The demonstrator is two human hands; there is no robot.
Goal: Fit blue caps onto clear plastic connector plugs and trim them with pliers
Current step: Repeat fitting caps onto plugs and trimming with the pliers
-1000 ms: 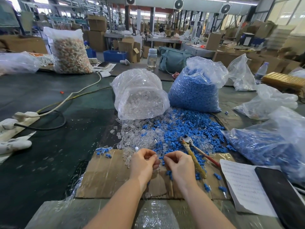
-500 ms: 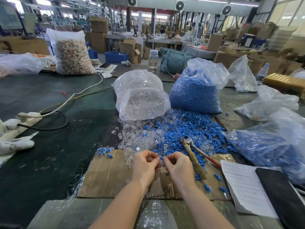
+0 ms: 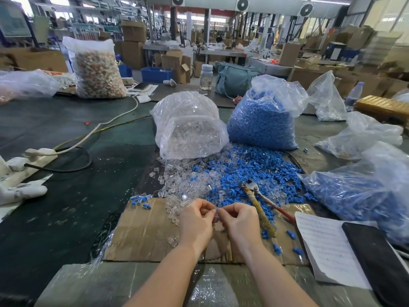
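My left hand (image 3: 195, 222) and my right hand (image 3: 240, 223) meet over the cardboard sheet (image 3: 143, 235), fingertips together. Between them sits a small blue cap (image 3: 217, 212) against a clear plug that my left fingers mostly hide. A loose heap of clear plugs (image 3: 183, 187) and blue caps (image 3: 261, 173) spreads just beyond my hands. The pliers (image 3: 259, 202), with taped yellow and red handles, lie on the blue heap to the right of my right hand. A few capped pieces (image 3: 140, 199) rest at the cardboard's far left corner.
A bag of clear plugs (image 3: 188, 129) and a bag of blue caps (image 3: 263, 125) stand behind the heap. Another bag of blue parts (image 3: 358, 191) lies at right. A paper sheet (image 3: 325, 247) and a dark phone (image 3: 378, 260) sit near right. Cables and a power strip (image 3: 28, 160) lie left.
Both hands have stayed over the cardboard with fingertips working together. The blue cap now shows between the fingertips. The pliers have not moved.
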